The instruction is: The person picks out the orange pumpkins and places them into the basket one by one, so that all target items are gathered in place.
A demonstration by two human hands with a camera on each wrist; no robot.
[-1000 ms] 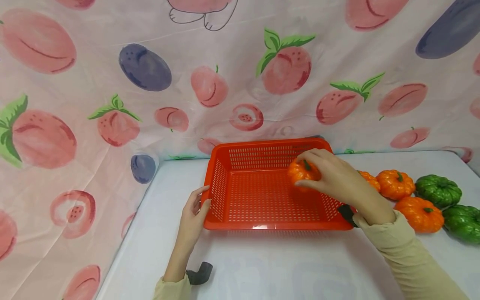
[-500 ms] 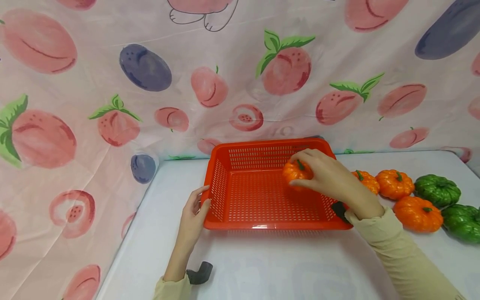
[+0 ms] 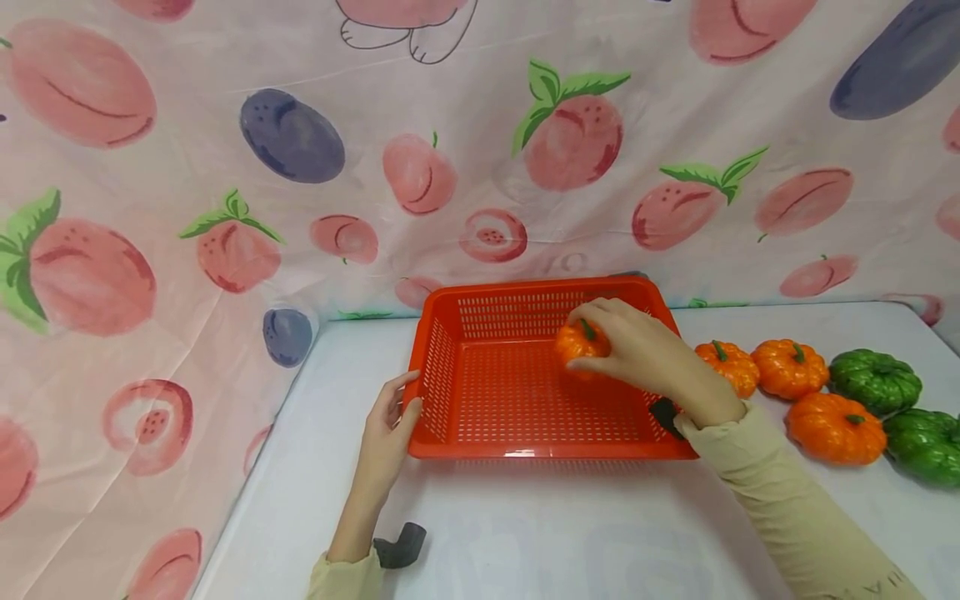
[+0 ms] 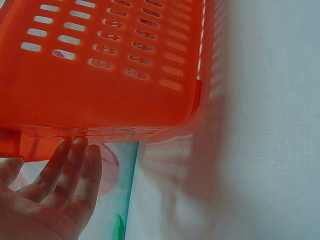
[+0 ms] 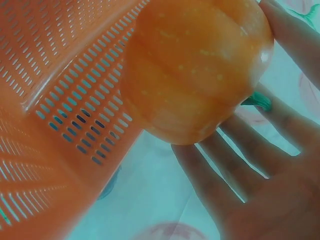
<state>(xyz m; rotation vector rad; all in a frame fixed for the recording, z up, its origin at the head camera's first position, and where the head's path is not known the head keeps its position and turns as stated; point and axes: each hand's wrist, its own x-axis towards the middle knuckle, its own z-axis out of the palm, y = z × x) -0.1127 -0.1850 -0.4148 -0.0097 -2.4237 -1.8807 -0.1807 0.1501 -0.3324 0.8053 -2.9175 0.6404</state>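
Note:
In the head view my right hand holds a small orange pumpkin with a green stem, thumb on the near side and fingers over the far side. The pumpkin hangs over the right part of a red plastic basket. The right wrist view shows the pumpkin between thumb and fingers, its stem towards the palm. At the basket's left end is my left hand, touching the rim. Its extended fingers meet the outside of the basket in the left wrist view.
Right of the basket lie more orange pumpkins and two green pumpkins on the white table. A fruit-print cloth hangs behind. A dark strap piece sits at the left wrist.
My right hand has moved left with the orange pumpkin, farther over the basket, uncovering more of an orange pumpkin on the table. My left hand has stayed in place.

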